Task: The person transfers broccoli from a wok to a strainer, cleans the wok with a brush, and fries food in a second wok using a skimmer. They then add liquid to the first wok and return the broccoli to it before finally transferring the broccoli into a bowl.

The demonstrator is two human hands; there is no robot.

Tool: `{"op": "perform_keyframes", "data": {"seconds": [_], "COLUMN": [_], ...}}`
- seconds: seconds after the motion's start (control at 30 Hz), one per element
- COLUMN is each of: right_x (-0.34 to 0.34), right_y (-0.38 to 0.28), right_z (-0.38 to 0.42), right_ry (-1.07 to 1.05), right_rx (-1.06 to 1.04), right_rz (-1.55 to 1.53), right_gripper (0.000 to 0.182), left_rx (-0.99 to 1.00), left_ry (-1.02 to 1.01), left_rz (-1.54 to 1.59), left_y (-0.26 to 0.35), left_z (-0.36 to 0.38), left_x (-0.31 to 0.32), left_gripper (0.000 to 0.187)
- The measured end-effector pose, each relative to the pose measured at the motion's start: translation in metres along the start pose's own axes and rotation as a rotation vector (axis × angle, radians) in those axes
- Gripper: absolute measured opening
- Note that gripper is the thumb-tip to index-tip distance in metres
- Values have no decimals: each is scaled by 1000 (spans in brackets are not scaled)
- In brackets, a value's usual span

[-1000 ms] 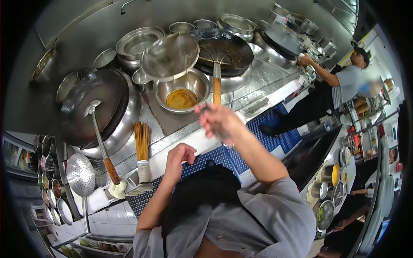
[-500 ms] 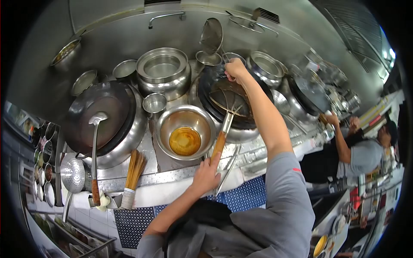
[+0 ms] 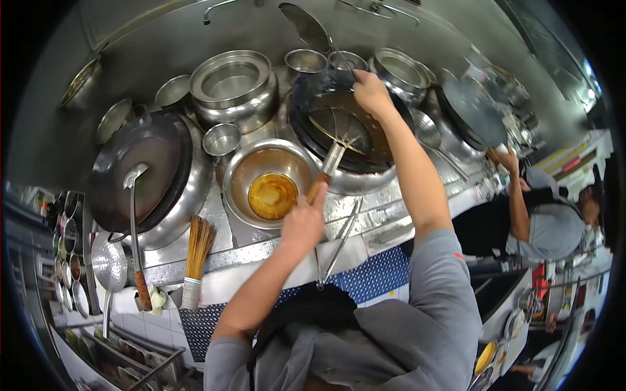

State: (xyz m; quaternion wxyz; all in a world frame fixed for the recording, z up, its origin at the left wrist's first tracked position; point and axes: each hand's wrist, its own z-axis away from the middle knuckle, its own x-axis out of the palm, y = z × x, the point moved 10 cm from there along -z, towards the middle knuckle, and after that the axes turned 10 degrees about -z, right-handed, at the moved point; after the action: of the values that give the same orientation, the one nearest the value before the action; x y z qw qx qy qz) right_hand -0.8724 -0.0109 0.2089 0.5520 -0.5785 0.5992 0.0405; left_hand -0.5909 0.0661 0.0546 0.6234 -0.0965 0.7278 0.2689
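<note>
My left hand (image 3: 303, 225) is wrapped around the wooden handle of a spider skimmer (image 3: 334, 156). The skimmer's wire basket is over the dark wok (image 3: 300, 111) in the middle; whether it touches the wok cannot be told. My right hand (image 3: 373, 93) grips the handle of a fine mesh strainer (image 3: 305, 27), raised and tilted above the back of the wok. Beside my left hand stands a steel bowl (image 3: 236, 173) with amber, oil-like liquid (image 3: 272, 197) in its bottom. Metal tongs (image 3: 340, 244) lie at the counter's front edge, near my left wrist.
On the left are another wok (image 3: 156, 146) with a ladle (image 3: 134, 221) across it, a bamboo brush (image 3: 197, 257) and a perforated skimmer (image 3: 109, 264). Steel pots (image 3: 235, 98) line the back. A co-worker (image 3: 544, 221) handles a wok (image 3: 479, 117) at right.
The mesh strainer has swung left and turned more edge-on in my right hand. My left hand has moved up and left with the spider skimmer. The whole view has shifted slightly.
</note>
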Motion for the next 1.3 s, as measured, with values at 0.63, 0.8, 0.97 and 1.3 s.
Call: {"op": "perform_keyframes", "data": {"seconds": [0.63,0.8,0.97,1.3], "right_x": [-17,6,41,103], "right_y": [21,-66,-145,-245], "right_z": [292,330,370,427], "right_ry": [479,370,225,-35], "right_rx": [704,381,206,-7], "right_rz": [-344,-452,-603,-919], "right_gripper": [48,49,54,59], "left_rx": [171,128,154,109], "left_ry": [21,-7,62,-9], "left_rz": [-262,-200,-8,787], "left_y": [-56,-63,-81,-96], "left_z": [0,21,46,201], "left_x": [-106,-69,-24,45], "left_gripper": [52,64,71,53]}}
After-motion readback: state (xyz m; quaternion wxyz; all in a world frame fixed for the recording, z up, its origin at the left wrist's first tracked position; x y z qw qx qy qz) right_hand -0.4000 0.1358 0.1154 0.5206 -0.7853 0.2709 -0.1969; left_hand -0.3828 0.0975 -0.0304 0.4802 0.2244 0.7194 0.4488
